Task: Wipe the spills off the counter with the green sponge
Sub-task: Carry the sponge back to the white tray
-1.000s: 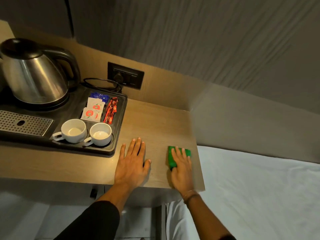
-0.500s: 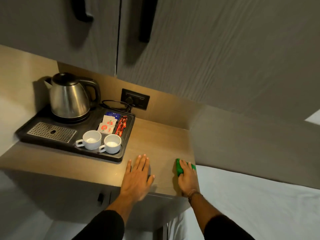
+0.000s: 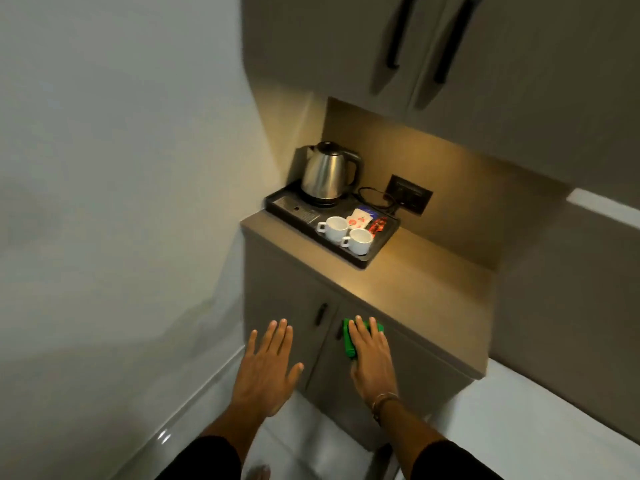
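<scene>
Green sponge (image 3: 347, 337) held under flat right hand (image 3: 370, 355), fingers (image 3: 357, 332) extended over it, seen in front of lower cabinet doors (image 3: 294, 306), off counter (image 3: 415, 289); grip from below hidden, contact with door cannot be told. Left hand (image 3: 266, 368) empty, fingers spread wide, palm down, beside right hand. Black tray (image 3: 360, 261) seated at counter's far left, carrying steel kettle (image 3: 327, 174), two white cups (image 3: 346, 233), sachets (image 3: 363, 218). Spills possibly present, not made out in blur
</scene>
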The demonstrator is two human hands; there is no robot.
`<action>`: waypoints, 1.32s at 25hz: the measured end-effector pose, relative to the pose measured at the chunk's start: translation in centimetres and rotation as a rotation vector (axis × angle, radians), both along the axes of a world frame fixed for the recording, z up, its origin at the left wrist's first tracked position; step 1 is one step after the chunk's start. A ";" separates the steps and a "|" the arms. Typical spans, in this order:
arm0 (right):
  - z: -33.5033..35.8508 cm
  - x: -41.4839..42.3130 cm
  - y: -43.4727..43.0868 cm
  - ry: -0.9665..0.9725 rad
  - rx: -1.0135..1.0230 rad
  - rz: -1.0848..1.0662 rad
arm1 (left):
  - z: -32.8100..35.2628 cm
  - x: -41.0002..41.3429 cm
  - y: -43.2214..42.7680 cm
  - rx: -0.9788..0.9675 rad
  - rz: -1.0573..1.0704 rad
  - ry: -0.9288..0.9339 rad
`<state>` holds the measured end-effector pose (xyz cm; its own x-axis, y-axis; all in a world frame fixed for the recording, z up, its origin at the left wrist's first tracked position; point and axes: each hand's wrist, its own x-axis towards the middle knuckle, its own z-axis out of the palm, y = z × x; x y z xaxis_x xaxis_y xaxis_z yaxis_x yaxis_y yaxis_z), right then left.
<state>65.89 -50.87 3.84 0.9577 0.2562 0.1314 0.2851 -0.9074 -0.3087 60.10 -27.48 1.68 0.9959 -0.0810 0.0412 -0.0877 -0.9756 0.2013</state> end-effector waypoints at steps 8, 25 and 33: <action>-3.8 -17.4 21.2 0.103 0.059 0.467 | -2.0 -25.4 15.6 0.037 0.491 0.098; -7.9 -54.1 58.6 0.214 -0.043 1.049 | -6.2 -65.0 42.5 0.017 1.043 0.258; -12.2 -55.2 64.9 0.209 -0.239 1.039 | -9.7 -68.5 47.6 -0.027 0.995 0.277</action>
